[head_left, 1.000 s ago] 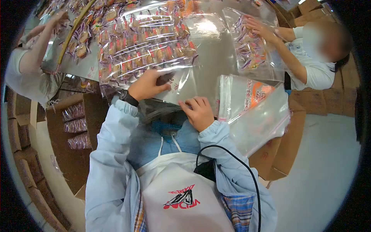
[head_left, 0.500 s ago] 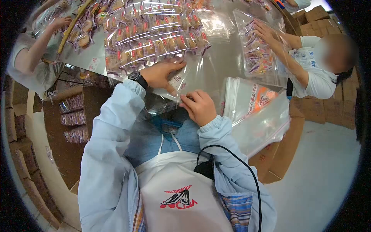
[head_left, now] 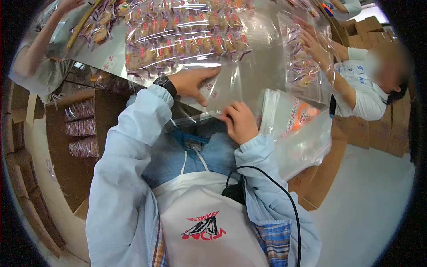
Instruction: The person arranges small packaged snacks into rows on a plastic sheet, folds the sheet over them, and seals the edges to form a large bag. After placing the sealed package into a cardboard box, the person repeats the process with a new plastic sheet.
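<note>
A large clear plastic bag (head_left: 231,82) lies on the table, filled at its far part with rows of small wrapped cakes (head_left: 191,44). My left hand (head_left: 194,84), with a black watch at the wrist, rests on the bag's near part just below the cakes, thumb and fingers spread. To its right, my right hand (head_left: 240,122) pinches the bag's near edge between thumb and fingers at the table's front. That edge stretches in a strip to the left, below my left hand.
A stack of flat clear bags with orange print (head_left: 296,129) lies at the right. Beyond it a co-worker (head_left: 356,89) handles another bag of wrapped cakes (head_left: 302,62). An open carton (head_left: 84,173) holding packs stands at lower left. Another person's arm (head_left: 40,49) reaches in at upper left.
Both my hands have shifted a little to the right, as has the filled bag. The strip along the bag's near edge shows more clearly. The co-worker's hands at right have moved slightly.
</note>
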`<state>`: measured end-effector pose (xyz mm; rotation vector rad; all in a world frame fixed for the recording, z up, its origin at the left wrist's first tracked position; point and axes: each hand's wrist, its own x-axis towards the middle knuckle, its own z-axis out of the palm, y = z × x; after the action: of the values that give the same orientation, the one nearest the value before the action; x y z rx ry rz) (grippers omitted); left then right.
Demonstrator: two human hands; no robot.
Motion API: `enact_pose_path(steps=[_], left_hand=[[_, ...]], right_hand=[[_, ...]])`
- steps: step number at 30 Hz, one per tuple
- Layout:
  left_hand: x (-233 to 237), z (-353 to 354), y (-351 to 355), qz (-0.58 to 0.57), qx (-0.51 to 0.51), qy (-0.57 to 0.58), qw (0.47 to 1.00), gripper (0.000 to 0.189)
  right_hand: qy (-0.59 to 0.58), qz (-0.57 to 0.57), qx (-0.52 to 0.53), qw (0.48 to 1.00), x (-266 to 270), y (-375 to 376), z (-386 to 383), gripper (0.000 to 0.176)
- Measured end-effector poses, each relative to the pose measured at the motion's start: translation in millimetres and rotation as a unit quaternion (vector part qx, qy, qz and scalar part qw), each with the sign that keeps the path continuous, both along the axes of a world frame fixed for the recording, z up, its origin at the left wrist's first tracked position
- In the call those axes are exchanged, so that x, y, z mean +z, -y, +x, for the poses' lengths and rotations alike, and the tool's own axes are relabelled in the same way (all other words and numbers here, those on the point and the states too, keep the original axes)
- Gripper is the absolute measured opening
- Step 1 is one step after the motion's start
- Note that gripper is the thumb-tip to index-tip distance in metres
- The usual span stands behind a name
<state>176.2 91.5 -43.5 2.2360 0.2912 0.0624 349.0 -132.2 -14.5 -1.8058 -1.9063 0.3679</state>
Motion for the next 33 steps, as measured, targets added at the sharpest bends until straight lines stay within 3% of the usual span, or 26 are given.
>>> enact_pose_path(steps=[4, 7, 10, 13, 16, 22, 25, 33], left_hand=[[3.5, 0.4, 0.7, 0.007, 0.012, -0.020, 1.000, 0.133], [1.9, -0.3, 1.8, 0.004, 0.015, -0.013, 1.000, 0.132], [-2.1, -1.0, 3.5, 0.003, 0.024, -0.012, 1.000, 0.132], [-1.4, 0.9, 1.5, -0.012, 0.016, -0.020, 1.000, 0.132], [-6.7, 0.3, 0.2, -0.015, 0.017, 0.002, 1.000, 0.132], [4.1, 0.6, 1.3, 0.009, 0.018, -0.030, 0.999, 0.131], [-0.7, 1.4, 2.1, 0.016, 0.022, -0.017, 0.999, 0.132], [-1.2, 1.7, 2.3, 0.003, 0.026, -0.033, 0.999, 0.132]], right_hand=[[-0.093, 0.019, -0.033, 0.995, 8.9, -2.2, -11.7, 0.016], [-0.071, 0.064, -0.035, 0.995, -8.9, -2.6, -13.3, 0.014], [-0.113, -0.008, -0.075, 0.991, -10.7, -1.6, -11.3, 0.011], [-0.078, -0.077, -0.097, 0.989, 3.9, -6.6, -13.3, 0.011], [-0.018, -0.070, 0.012, 0.997, 8.8, -0.1, -9.9, 0.012], [-0.080, -0.001, -0.104, 0.991, 12.4, 8.2, -11.4, 0.015], [-0.001, 0.078, -0.022, 0.997, -2.5, -0.9, -8.3, 0.019], [0.038, 0.048, -0.029, 0.998, -4.8, -6.2, -15.1, 0.010]])
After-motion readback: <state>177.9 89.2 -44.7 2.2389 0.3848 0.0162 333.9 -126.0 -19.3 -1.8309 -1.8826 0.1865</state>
